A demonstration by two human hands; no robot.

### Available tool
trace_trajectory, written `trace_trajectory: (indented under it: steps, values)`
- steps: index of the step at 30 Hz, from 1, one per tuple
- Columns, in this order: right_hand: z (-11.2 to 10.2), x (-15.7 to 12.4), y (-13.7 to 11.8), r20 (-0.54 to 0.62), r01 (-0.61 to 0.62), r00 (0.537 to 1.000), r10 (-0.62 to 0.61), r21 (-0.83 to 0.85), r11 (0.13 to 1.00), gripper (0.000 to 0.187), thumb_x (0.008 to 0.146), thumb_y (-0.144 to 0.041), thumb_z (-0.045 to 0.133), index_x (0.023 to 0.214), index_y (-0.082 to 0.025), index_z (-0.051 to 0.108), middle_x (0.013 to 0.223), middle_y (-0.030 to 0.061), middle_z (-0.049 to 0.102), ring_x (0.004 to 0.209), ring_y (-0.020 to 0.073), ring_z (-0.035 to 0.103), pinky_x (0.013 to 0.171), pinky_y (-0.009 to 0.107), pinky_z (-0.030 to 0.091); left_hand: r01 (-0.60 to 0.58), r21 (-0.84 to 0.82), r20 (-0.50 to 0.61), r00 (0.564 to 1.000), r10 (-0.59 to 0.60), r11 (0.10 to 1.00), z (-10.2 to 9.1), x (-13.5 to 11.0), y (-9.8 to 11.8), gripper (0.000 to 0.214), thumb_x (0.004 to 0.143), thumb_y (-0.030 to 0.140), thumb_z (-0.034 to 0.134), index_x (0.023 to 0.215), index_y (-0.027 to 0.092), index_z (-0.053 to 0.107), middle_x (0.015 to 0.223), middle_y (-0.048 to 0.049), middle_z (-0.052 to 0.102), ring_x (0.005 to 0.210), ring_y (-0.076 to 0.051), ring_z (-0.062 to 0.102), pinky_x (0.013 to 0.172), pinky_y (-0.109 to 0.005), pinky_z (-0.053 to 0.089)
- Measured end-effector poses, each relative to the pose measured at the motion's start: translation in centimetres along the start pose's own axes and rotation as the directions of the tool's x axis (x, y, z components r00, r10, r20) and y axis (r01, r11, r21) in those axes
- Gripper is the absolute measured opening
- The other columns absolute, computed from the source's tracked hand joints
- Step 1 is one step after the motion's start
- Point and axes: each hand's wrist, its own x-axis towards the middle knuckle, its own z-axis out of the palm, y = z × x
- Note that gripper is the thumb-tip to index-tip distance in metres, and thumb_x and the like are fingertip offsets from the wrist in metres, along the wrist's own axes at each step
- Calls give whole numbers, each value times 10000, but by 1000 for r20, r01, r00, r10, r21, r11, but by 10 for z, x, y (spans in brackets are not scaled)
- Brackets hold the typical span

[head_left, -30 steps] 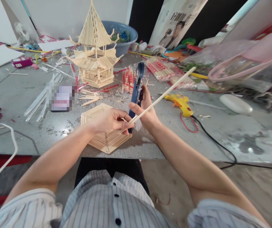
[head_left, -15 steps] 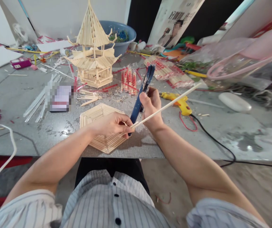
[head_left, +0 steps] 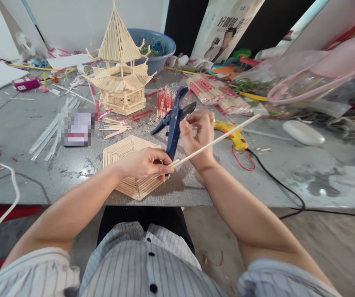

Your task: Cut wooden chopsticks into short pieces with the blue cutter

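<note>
My left hand (head_left: 145, 163) pinches one end of a long pale wooden stick (head_left: 217, 139) that slants up to the right. It hovers over a hexagonal base of glued sticks (head_left: 124, 159) at the table's near edge. My right hand (head_left: 197, 138) grips blue-handled cutters (head_left: 174, 121), held upright with the handles spread apart, just behind the stick.
A tall stick pagoda (head_left: 118, 70) stands behind the base. Loose sticks (head_left: 115, 128), red-wrapped chopstick packs (head_left: 208, 90), a yellow glue gun (head_left: 235, 136) with black cord, a blue basin (head_left: 157, 47) and plastic bags (head_left: 313, 78) crowd the grey table (head_left: 25, 165).
The cutters' handles have spread open in my right hand and tilted upright. My left hand stays pinched on the stick, which has dropped slightly.
</note>
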Motion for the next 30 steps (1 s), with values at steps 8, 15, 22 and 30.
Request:
trace_trajectory:
  steps: [8,15,22,30]
  values:
    - [-3,1,-7,56,47,998,-40,-143,989,538,861,-718,416,634,-231,390,562,-27,379,529,118,373,589,298,375,31,151,-2,1000,-31,988,-2,-1,-1,101,820,212,630,752,138,644,595,29,625,561,-69,602,601,-189,427]
    - [-9,5,-1,113,41,993,-29,-101,994,594,819,-748,462,575,-217,358,543,-36,263,526,98,293,525,274,292,62,228,-24,998,-58,972,-1,0,0,102,821,219,617,756,143,639,600,22,634,574,-83,612,605,-200,421]
    - [-1,5,-1,163,-97,985,63,214,972,540,782,-730,550,614,-234,417,534,-40,362,466,92,328,442,256,333,65,165,-42,997,-59,984,1,1,6,97,815,191,621,736,137,624,612,34,617,565,-78,610,622,-202,443]
    - [4,13,23,43,-224,974,220,115,968,491,813,-619,586,575,-233,400,482,-53,365,435,84,313,417,259,268,-9,135,-68,997,19,991,-5,2,-4,111,825,234,625,774,136,626,635,18,634,592,-80,622,621,-201,448]
